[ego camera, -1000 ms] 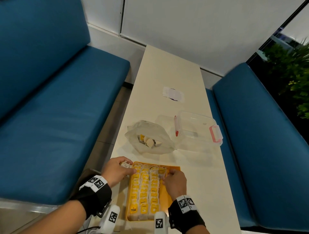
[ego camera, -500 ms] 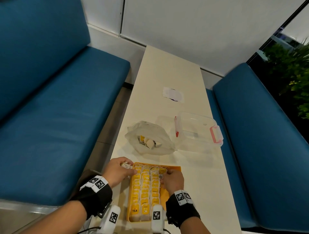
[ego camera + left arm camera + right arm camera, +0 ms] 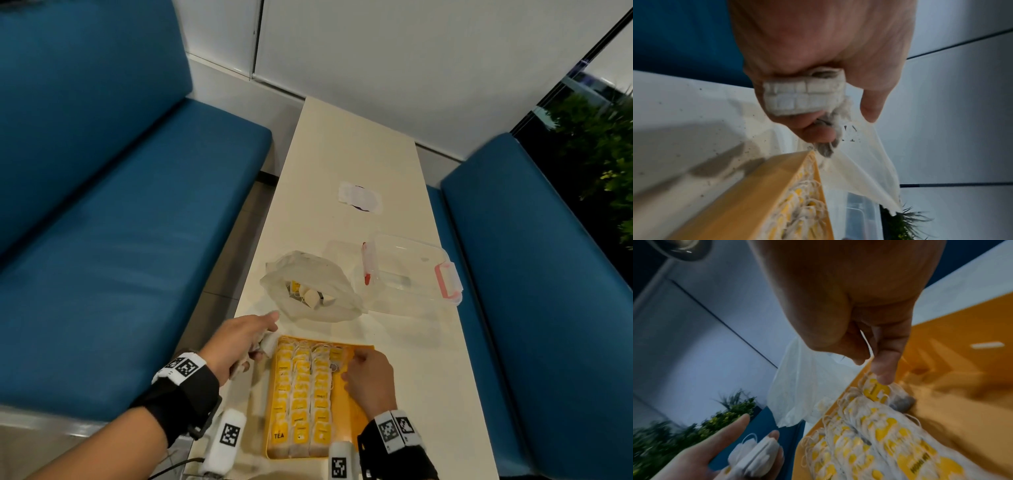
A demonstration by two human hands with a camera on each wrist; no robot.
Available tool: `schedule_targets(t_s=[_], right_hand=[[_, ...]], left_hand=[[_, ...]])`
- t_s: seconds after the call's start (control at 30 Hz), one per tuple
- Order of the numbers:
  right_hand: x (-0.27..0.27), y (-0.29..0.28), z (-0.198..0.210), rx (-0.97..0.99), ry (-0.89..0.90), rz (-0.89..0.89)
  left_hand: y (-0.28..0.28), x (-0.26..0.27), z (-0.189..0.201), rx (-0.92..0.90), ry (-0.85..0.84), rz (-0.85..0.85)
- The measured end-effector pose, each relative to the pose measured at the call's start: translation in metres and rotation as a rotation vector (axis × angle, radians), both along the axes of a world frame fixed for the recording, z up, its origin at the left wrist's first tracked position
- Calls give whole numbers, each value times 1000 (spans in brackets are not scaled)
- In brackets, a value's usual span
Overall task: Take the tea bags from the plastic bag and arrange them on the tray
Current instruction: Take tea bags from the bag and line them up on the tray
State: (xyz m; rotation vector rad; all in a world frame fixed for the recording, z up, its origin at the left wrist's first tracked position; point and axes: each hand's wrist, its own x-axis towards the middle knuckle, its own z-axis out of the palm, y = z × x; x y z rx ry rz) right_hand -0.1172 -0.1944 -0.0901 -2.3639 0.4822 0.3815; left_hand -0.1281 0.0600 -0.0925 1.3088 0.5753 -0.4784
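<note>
I find my left hand (image 3: 239,342) just left of the yellow tray (image 3: 356,407), its lower fingers curled round a small stack of tea bags (image 3: 803,97) while the index finger points straight out toward the plastic bag (image 3: 310,287); the left wrist view shows the stack pressed between thumb and curled fingers, with loose strings and tags trailing below. My right hand (image 3: 368,380) rests over the tray's far right corner, thumb and forefinger pinching the yellow tag of one tea bag (image 3: 877,391) at the head of what appears to be a fourth row just begun. Three rows of tea bags (image 3: 301,394) lie packed side by side, filling the left part of the tray; the right strip shows bare yellow floor. A few tea bags remain visible inside the plastic bag, which lies open on the table (image 3: 342,154) just beyond the tray. In my judgement the step in hand is seating this bag squarely against the far wall, tag uppermost. To do it well I would press the tag flat, keep its string from snagging the neighbouring row, and feed the next bag from the left stack one at a time so that it does not fan open. A clear lidded container (image 3: 407,270) stands beside the bag, untouched.
</note>
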Motion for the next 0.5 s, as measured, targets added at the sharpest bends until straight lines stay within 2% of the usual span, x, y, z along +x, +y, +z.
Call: schedule_targets(t_s=[0.07,0.17,0.27,0.4,0.5], right_hand=[[-4,6,20,-8,-93,95],[-10,25,47,123,-250,314],[-18,41,56,217,-310,496],[-24,54,62,283,-332,576],[-24,60,64,276,-259,589]], left_hand=[[-2,2,7,-137,82,-7],[-11,5,13,-290,141,-24],[-22,6,18,-400,205,-20],[-32,8,17,-518,213,57],[-35,11,13,-507,188,102]])
